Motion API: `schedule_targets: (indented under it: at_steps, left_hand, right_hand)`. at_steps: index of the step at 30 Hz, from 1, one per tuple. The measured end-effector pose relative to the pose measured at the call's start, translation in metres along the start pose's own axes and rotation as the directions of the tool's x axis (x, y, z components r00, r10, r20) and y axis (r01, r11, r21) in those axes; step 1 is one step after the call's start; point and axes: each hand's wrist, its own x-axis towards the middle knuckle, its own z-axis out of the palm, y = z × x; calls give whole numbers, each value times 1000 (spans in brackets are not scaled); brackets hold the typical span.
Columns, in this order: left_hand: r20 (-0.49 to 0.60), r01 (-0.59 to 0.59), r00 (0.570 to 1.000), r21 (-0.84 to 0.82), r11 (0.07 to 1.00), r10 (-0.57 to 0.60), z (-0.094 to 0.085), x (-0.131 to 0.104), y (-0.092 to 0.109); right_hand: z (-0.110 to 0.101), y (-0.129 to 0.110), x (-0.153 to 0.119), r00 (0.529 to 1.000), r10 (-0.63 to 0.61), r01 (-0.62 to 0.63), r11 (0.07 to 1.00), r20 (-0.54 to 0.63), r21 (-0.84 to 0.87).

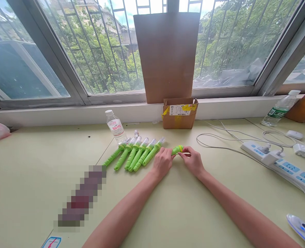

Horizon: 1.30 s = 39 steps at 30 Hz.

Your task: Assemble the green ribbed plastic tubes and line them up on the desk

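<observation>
My left hand [164, 159] is closed around a green plastic stick [176, 150] with a yellow ring near its end. Thumb and fingers of my right hand [192, 159] pinch at that ringed end, and most of the handle is hidden in my left hand. The held stick shows no clear tip like the others have. Just left of my hands, several similar green sticks with clear tips [139, 155] lie side by side on the table, tips pointing away from me. A small clear piece [136, 132] sits behind them.
A water bottle [115, 125] stands behind the sticks. Near the window is a small cardboard box [178, 120] with a tall cardboard sheet [168, 55] behind it. To the right lie a power strip [284, 165], loose cables and another bottle [280, 109]. A blurred patch [81, 198] covers something front left.
</observation>
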Motion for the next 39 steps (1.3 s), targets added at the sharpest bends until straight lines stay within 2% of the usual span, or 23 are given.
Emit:
schedule_targets:
  at_steps: [4, 8, 17, 23, 30, 34, 39]
  left_hand:
    - [9, 22, 1000, -21, 1000, -22, -1, 0, -1]
    - [-31, 56, 998, -11, 998, -56, 1, -2, -1]
    - [-84, 13, 996, 29, 999, -11, 5, -4, -1]
    - [-38, 11, 999, 9, 1000, -11, 5, -4, -1]
    - [63, 44, 997, -39, 998, -42, 1, -2, -2]
    - [32, 64, 998, -45, 997, -63, 3, -2, -3]
    - [-64, 51, 996, -54, 997, -54, 5, -3, -2]
  right_hand:
    - [0, 0, -1, 1000, 10, -11, 1000, 14, 11]
    - [1, 1, -1, 1000, 6, -6, 1000, 16, 3]
    - [0, 5, 2, 998, -44, 46, 998, 54, -36]
    - [0, 6, 1, 999, -33, 33, 999, 14, -23]
    - [0, 6, 0, 999, 7, -8, 1000, 37, 14]
    - [0, 5, 1, 999, -2, 2, 1000, 37, 13]
    - [1, 3, 1, 998, -59, 60, 998, 21, -17]
